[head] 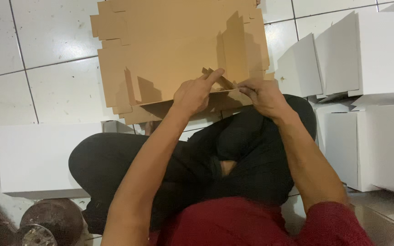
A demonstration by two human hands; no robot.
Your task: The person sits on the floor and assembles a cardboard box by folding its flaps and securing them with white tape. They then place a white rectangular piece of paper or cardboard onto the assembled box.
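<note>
A flat brown cardboard box blank (174,50) with cut flaps lies on the white tiled floor (55,41) in front of my crossed legs in black trousers (233,150). My left hand (194,93) presses on a small flap at the blank's near edge, forefinger stretched out over it. My right hand (261,93) pinches the same near edge just to the right, fingers closed on the cardboard. Several flaps of the blank stand partly raised.
Folded white boxes (370,54) are stacked at the right, another white box (42,155) lies at the left beside my knee. A round dark metal object (51,221) sits at the bottom left.
</note>
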